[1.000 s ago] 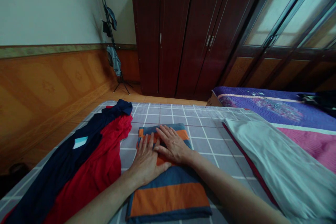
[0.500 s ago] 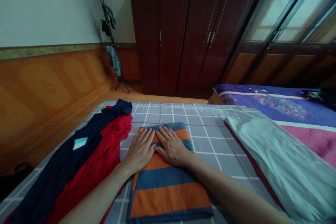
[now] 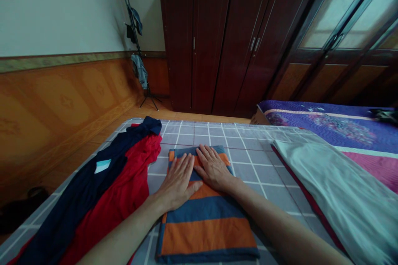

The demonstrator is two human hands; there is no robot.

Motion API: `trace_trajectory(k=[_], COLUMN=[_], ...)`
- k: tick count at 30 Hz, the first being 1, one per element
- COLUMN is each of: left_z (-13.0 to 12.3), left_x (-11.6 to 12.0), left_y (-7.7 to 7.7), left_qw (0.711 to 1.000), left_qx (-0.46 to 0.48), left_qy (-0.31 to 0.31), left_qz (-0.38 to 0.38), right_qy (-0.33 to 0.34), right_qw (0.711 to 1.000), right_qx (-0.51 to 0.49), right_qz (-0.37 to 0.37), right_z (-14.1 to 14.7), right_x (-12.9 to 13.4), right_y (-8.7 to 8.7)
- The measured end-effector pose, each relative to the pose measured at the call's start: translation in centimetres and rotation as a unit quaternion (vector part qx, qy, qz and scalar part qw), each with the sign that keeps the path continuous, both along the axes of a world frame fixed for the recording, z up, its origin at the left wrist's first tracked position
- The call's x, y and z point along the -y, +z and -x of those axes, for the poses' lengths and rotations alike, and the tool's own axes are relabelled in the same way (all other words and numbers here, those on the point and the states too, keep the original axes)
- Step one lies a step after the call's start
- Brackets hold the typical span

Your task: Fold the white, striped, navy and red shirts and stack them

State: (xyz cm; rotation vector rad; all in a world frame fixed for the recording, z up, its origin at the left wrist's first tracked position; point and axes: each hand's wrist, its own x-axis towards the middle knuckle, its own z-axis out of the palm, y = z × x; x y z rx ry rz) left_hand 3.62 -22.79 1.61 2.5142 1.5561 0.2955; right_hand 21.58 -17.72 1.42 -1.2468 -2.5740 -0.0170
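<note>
Panelling in orange wood is running along the wall, well to the left of both hands. Some dark object is sitting on the floor on that same side, too dim to make out. Closer in, a navy garment with a pale patch is lying lengthwise, and a red garment is showing along its right side, just beside the left forearm. Beyond these, far ahead of the hands and to their left, a coat stand is holding a few hanging things.

The left hand is resting flat on a striped cloth, its fingers lying straight and its thumb pointing away from them. The blue and orange cloth is lying folded in a rectangle under both palms, reaching back toward the person. Just beside, the right hand is pressing flat too, its fingers spreading slightly; neither hand is pinching anything. A checked sheet is spreading around the cloth.

Far ahead of the hands, a dark red wardrobe is standing. Right of the right forearm, a pale cloth is lying over something dark red, and a purple bedcover is stretching beyond it.
</note>
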Motion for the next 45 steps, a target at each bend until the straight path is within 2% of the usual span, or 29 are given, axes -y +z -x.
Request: trace_trajectory(k=[3,9,12,14,18,20,27,33,45], left_z=[-0.1,-0.2,-0.2,-0.2,-0.3,-0.3,-0.2,-0.1,-0.1], left_x=[0.2,0.4,0.5,0.5,0.4,0.4,0.6,0.7,0.5], left_y=[0.2,1.5,1.6,1.5,1.1,1.0,1.5,1.4,0.8], left_qw=[0.999,0.995,0.995,0.996,0.996,0.996,0.995,0.996,0.997], left_qx=[-0.015,-0.025,-0.015,-0.004,0.007,0.008,0.01,0.021,0.008], left_qy=[0.01,0.034,0.039,0.04,0.046,0.049,0.045,0.038,0.042], left_qz=[0.05,0.09,0.092,0.085,0.075,0.075,0.09,0.08,0.072], right_qy=[-0.01,-0.079,-0.119,-0.11,-0.016,-0.007,-0.071,-0.113,-0.112], right_qw=[1.0,0.996,0.992,0.993,0.999,1.0,0.997,0.993,0.993], right_qx=[0.011,0.032,0.042,0.039,0.026,0.023,0.022,0.01,-0.021], right_qz=[0.004,0.003,0.001,-0.013,-0.014,-0.001,-0.007,0.017,0.03], right_z=[0.1,-1.2,-1.5,-1.1,0.2,0.5,-1.9,-4.1,-4.3], right_x=[0.0,-0.8,-1.0,-0.7,0.5,0.8,1.3,2.3,2.4], right_y=[0.0,0.2,0.5,0.7,0.5,0.2,-0.8,-1.5,-1.5])
